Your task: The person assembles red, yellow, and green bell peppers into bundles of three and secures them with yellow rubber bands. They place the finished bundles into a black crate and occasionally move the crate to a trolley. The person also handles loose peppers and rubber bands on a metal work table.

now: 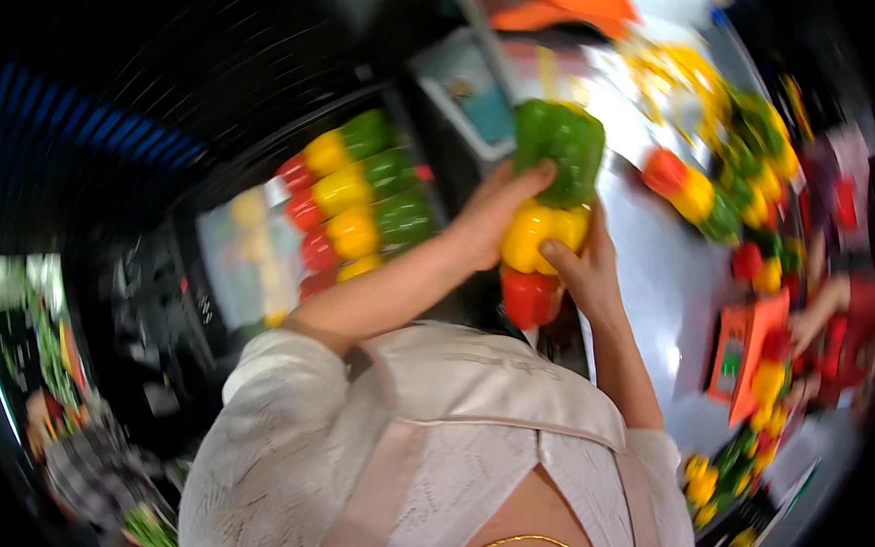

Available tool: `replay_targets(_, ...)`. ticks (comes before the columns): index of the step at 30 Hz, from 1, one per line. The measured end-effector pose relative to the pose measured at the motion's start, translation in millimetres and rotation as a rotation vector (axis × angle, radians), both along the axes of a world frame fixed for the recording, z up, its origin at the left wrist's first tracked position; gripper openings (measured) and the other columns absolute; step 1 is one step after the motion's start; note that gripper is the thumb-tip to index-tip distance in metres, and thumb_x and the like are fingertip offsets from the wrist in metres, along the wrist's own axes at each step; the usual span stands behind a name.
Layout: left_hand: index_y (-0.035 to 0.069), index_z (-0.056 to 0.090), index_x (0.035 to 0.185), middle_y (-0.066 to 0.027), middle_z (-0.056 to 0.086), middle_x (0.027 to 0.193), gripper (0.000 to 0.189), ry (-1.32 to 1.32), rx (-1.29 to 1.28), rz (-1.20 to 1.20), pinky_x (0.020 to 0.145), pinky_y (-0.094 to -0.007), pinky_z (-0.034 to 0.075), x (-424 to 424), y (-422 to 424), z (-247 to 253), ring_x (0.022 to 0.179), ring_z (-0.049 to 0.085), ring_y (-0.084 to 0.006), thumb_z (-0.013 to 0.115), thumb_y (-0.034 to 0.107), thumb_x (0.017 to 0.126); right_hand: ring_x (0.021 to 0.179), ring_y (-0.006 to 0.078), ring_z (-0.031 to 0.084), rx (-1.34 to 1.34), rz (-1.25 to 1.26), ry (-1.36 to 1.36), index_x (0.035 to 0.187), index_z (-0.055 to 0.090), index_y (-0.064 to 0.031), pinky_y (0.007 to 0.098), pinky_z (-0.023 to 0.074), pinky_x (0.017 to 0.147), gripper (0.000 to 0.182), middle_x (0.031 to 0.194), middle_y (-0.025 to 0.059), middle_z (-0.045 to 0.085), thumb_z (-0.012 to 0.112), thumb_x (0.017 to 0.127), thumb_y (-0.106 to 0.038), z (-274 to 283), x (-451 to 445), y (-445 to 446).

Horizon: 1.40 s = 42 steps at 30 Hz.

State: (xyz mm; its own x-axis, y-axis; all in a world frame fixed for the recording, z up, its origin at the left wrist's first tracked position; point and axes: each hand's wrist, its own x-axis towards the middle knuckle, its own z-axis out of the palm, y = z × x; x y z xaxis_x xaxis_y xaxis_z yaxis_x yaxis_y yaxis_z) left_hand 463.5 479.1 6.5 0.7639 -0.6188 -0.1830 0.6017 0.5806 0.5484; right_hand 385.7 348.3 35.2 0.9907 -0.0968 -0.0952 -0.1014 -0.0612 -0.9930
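Both my hands hold a row of three bell peppers in front of my apron: a green one (559,146) at the top, a yellow one (532,230) in the middle and a red one (531,298) at the bottom. My left hand (504,202) grips the row from the left, its thumb on the green pepper. From the right, my right hand (587,257) wraps the row, thumb on the yellow pepper. The peppers look glossy, perhaps wrapped in clear film; blur hides this.
Left of me, a black crate holds rows of red, yellow and green peppers (352,233). On the metal table (641,283) at right lie more pepper rows (692,194) and an orange scale (743,356). A co-worker's arms (823,310) reach in at far right. Another person (96,460) is at lower left.
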Motion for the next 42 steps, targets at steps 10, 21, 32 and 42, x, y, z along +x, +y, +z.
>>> replay_targets(10,0.009,0.050,0.134,-0.0110,0.060,0.126,0.062,0.164,-0.155,0.559,0.098,-0.0408,0.048,-16,192,-20,0.112,0.060,-0.0256,0.042,0.058,0.096,0.121,0.0286,0.052,-0.393,0.492,-0.287,0.153,0.016,-0.0021,0.0371,0.0407,0.104,0.080,0.140,0.0210,0.045,0.065,0.090,-0.014,-17,44,170)
replay_targets(21,0.006,0.051,0.128,-0.0132,0.060,0.120,0.068,0.322,-0.055,1.304,0.095,-0.0467,0.050,19,417,-147,0.106,0.062,-0.0292,0.041,0.065,0.094,0.096,0.0157,0.059,-0.298,0.459,0.087,0.149,0.030,-0.0050,0.0269,0.0484,0.085,0.072,0.114,0.0108,0.061,0.066,0.087,0.004,-49,19,150)
replay_targets(32,-0.001,0.050,0.131,-0.0132,0.059,0.125,0.052,0.700,0.356,1.411,0.086,-0.0429,0.054,86,450,-230,0.102,0.063,-0.0278,0.051,0.041,0.100,0.086,0.0102,0.059,-0.318,0.387,0.351,0.141,0.043,-0.0016,0.0241,0.0476,0.080,0.056,0.101,0.0066,0.066,0.067,0.090,-0.006,-60,-22,135)
replay_targets(42,0.022,0.029,0.150,-0.0185,0.028,0.152,0.093,0.758,0.485,0.969,0.101,-0.0535,0.043,51,483,-251,0.134,0.039,-0.0339,0.049,0.079,0.080,0.093,0.0287,0.065,-0.464,0.480,0.297,0.136,0.045,-0.0013,0.0364,0.0504,0.085,0.053,0.100,0.0138,0.067,0.064,0.090,-0.018,-57,-16,112)
